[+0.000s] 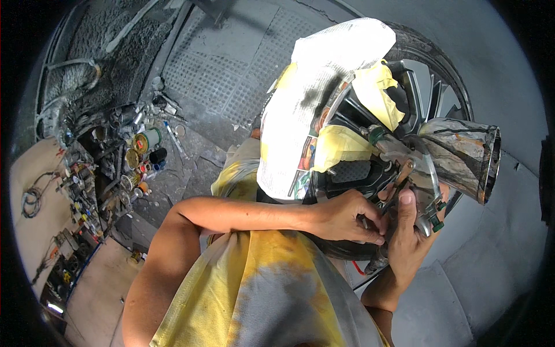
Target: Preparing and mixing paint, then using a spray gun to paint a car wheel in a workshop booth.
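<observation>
at your far left, small cans and bottles [141,156] crowd the floor. your left hand [347,217] pinches its fingers on a small part at the spray gun [425,185], just below the masked wheel [370,133] wrapped in newspaper [306,110] and yellow tape. your right hand [407,237] is clenched around the gun's handle, its paint-streaked cup [465,156] tilted rightward.

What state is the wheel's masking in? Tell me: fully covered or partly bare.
Partly bare. Newspaper and yellow tape cover the upper left of the wheel, while its dark spokes at right show uncovered. The right hand holds a spray gun there.
</observation>
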A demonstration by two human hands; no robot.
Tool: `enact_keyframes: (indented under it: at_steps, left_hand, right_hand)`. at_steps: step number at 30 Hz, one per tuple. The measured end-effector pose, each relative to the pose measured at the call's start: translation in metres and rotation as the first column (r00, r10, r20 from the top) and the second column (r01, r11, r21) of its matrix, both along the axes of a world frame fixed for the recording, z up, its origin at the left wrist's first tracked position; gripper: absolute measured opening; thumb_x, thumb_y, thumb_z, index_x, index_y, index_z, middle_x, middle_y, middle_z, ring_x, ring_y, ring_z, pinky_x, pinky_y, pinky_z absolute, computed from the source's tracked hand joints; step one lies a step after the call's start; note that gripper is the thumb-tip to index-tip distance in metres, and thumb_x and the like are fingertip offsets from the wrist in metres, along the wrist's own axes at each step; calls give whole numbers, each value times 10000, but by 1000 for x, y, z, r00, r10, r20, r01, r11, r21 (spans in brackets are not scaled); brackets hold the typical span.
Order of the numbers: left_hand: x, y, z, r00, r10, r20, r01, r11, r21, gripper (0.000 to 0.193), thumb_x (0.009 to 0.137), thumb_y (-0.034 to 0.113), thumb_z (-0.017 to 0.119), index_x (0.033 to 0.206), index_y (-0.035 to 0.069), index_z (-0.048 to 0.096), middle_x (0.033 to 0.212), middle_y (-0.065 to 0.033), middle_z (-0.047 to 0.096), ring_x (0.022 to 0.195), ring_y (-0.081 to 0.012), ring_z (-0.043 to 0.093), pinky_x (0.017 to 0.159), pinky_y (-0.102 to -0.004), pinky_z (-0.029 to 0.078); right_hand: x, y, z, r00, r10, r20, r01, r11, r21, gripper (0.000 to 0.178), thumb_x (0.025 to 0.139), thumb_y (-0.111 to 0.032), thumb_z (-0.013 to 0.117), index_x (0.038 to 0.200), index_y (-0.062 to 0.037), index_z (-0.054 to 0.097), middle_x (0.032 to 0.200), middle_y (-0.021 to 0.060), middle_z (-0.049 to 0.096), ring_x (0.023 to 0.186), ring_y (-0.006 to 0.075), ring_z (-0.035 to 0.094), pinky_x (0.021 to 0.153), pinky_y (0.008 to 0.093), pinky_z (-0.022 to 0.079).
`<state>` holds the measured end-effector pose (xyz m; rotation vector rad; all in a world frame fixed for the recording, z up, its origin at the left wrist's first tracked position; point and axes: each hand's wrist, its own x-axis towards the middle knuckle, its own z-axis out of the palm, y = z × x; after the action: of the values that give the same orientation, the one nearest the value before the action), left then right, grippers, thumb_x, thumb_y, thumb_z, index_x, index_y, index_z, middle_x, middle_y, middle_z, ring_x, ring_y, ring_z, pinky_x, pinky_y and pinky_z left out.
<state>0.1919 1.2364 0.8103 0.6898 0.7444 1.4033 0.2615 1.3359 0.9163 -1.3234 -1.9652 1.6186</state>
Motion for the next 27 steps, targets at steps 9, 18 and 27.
enact_keyframes:
  at_steps: [9, 18, 27]
  left_hand:
    - [5, -1, -2, 999, 8, 42, -8, 1000, 4, 162, 871, 100, 753, 968, -26, 723, 879, -94, 741, 807, -84, 659, 728, -268, 549]
    - [9, -9, 0, 1000, -11, -4, 11, 1000, -12, 154, 875, 117, 752, 944, -18, 727, 879, -88, 742, 814, -118, 685, 743, -277, 559]
    - [12, -12, 1, 999, -32, -29, 31, 999, -26, 151, 879, 127, 755, 916, -18, 733, 878, -88, 743, 808, -116, 687, 736, -272, 564]
  right_hand:
    - [1, -1, -1, 1000, -8, 7, 8, 1000, -5, 282, 969, -122, 669, 1151, -5, 488, 927, 107, 668, 785, 129, 658, 689, 242, 521]
    - [9, -5, -1, 994, 58, 89, -58, 998, -4, 314, 948, -164, 713, 1119, -7, 503, 861, 59, 673, 784, 91, 607, 717, 224, 480]
    - [9, -9, 3, 996, 73, 50, -72, 997, -21, 317, 939, -163, 718, 1113, 10, 517, 899, 77, 675, 815, 111, 622, 746, 243, 488]
